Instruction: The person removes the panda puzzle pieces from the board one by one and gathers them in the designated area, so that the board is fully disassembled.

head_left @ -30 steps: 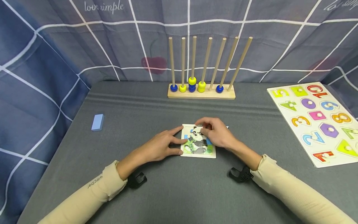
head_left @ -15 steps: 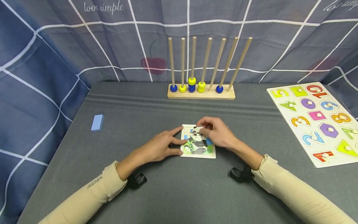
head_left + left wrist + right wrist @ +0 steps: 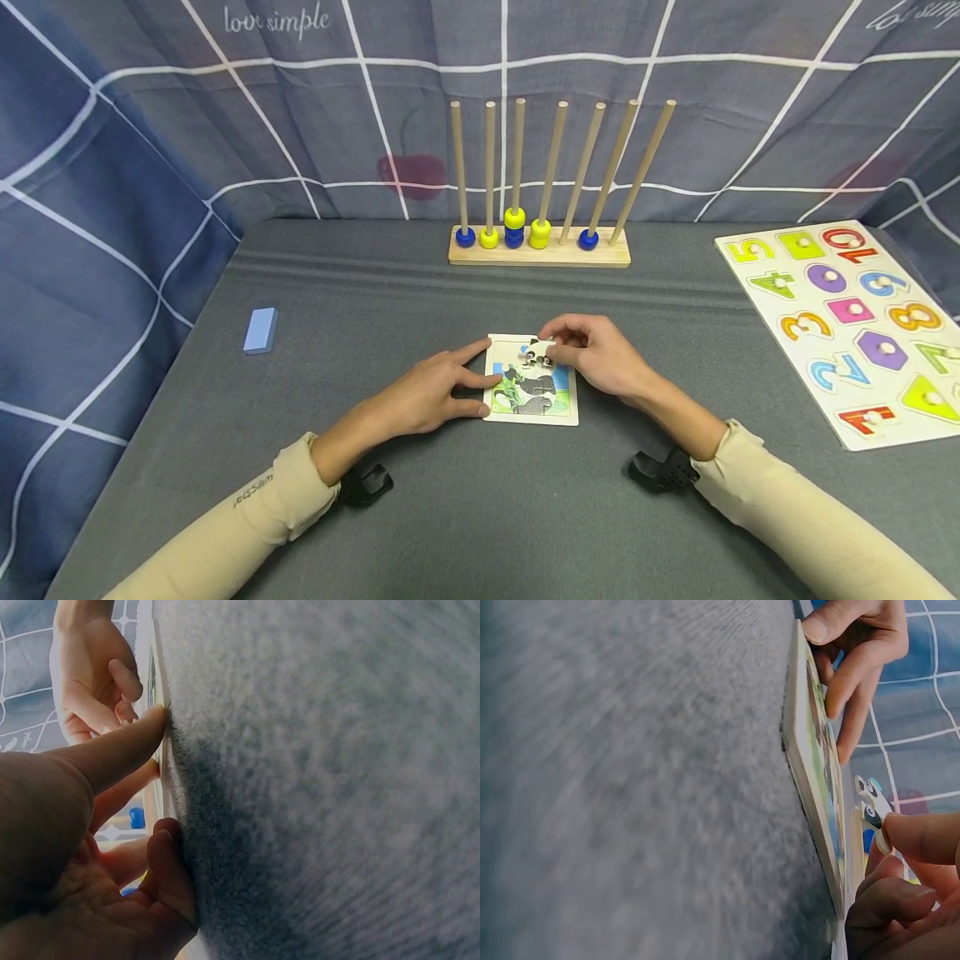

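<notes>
A small square panda jigsaw puzzle [image 3: 531,420] lies in its pale frame on the grey table. At its left edge my left hand [image 3: 431,392] spreads its fingers: the thumb touches the lower left corner, one fingertip the upper left corner, another rests on the picture. With thumb and fingers my right hand [image 3: 600,354] pinches the puzzle piece [image 3: 871,806] showing the panda's face. That piece is raised and tilted over the upper right part of the puzzle, its far side hidden by the fingers.
Behind the puzzle stands a wooden peg rack [image 3: 540,256] with blue and yellow beads. A number-and-shape board [image 3: 847,333] lies at the right. To the left is a light blue block [image 3: 260,331]. A patterned curtain [image 3: 337,108] hangs along the back.
The right hand has moved to the right and tilted the panda-face puzzle piece up out of line with the picture. The left hand has stayed in place on the frame.
</notes>
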Demonstrator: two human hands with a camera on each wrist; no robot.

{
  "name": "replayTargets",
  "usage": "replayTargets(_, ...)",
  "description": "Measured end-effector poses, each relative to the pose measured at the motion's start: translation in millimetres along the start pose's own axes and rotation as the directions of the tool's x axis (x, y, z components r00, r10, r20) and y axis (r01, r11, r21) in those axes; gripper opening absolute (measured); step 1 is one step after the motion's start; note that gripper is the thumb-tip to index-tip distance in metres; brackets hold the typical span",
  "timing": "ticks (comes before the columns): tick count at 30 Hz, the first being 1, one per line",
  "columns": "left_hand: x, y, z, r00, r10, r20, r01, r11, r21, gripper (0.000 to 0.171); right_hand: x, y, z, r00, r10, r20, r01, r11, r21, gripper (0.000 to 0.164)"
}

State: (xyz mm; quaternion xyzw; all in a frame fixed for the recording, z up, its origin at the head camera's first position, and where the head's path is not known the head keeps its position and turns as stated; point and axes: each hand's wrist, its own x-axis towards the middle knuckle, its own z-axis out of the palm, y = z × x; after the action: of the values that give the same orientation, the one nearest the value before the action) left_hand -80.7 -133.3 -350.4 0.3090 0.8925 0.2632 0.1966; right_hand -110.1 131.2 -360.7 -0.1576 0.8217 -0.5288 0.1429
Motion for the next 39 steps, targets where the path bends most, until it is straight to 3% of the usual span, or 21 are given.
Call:
replayTargets(15, -0.7, -1.0, 1.4, 1.0, 0.017, -0.013, -0.017, 1.0, 0.01, 0.047, -29.3, 6.2, -37.8, 0.991, 0.124, -0.048, -0.122, 0.991, 0.058, 0.021)
replayTargets(25, -1.2, -3.5, 3.0, 0.997, 0.072, -0.04, -0.072, 0.997, 0.011, 0.046, -52.5, 25.6, -65.8, 0.986, 0.143, -0.082, -0.139, 0.989, 0.06, 0.022)
replayTargets(31, -1.7, -2.2, 2.2, 0.998, 0.056, -0.023, -0.056, 0.998, 0.013, 0.046, -59.0, 33.4, -75.0, 0.984, 0.156, -0.09, -0.153, 0.987, 0.037, 0.023)
replayTargets(35, -1.1, -2.3, 2.3, 0.999, 0.048, -0.02, -0.048, 0.999, 0.015, 0.046, -57.3, 34.9, -79.7, 0.984, 0.142, -0.104, -0.15, 0.986, -0.075, 0.023)
replayTargets(39, -1.0, -2.3, 2.2, 0.999, 0.048, -0.02, -0.048, 0.999, 0.021, 0.046, -52.1, 34.6, -80.8, 0.987, 0.101, -0.126, -0.128, 0.964, -0.231, 0.02)
